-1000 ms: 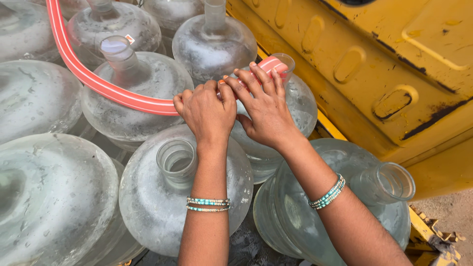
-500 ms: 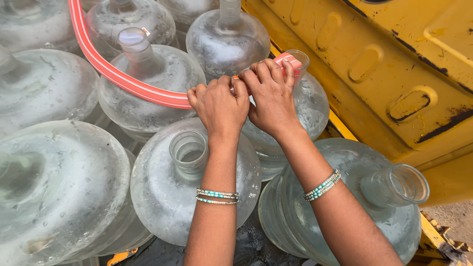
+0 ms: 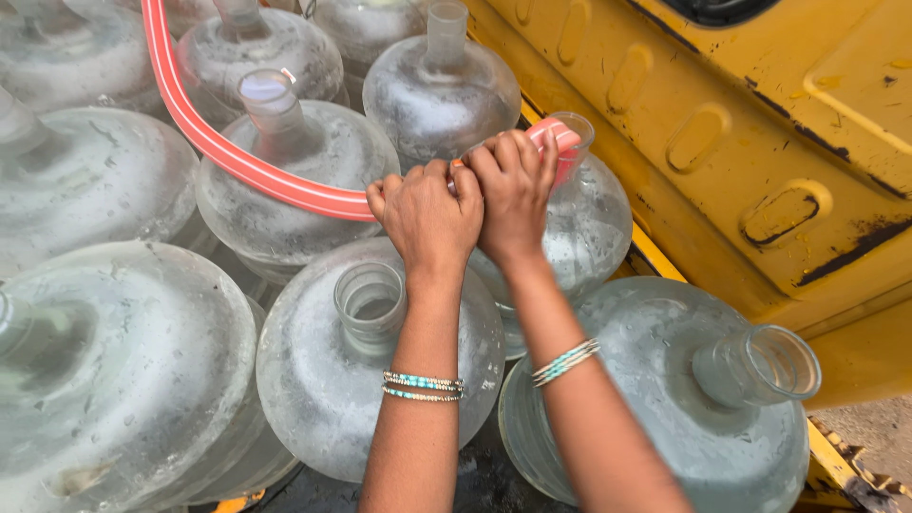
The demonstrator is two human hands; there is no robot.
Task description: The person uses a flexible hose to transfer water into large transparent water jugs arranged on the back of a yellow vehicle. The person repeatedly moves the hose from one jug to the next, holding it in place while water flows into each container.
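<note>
Hose (image 3: 247, 171) gripped under both hands, left hand (image 3: 423, 217), right hand (image 3: 513, 185).

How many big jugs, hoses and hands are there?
Clear water jugs: 10 that show, some cut off at the edges
Orange hose: 1
Hands: 2, the left hand and the right hand, both gripping the hose
Total: 13

Hose (image 3: 237, 161) lies across jugs (image 3: 313, 180); truck panel (image 3: 760, 142) to their right
</note>
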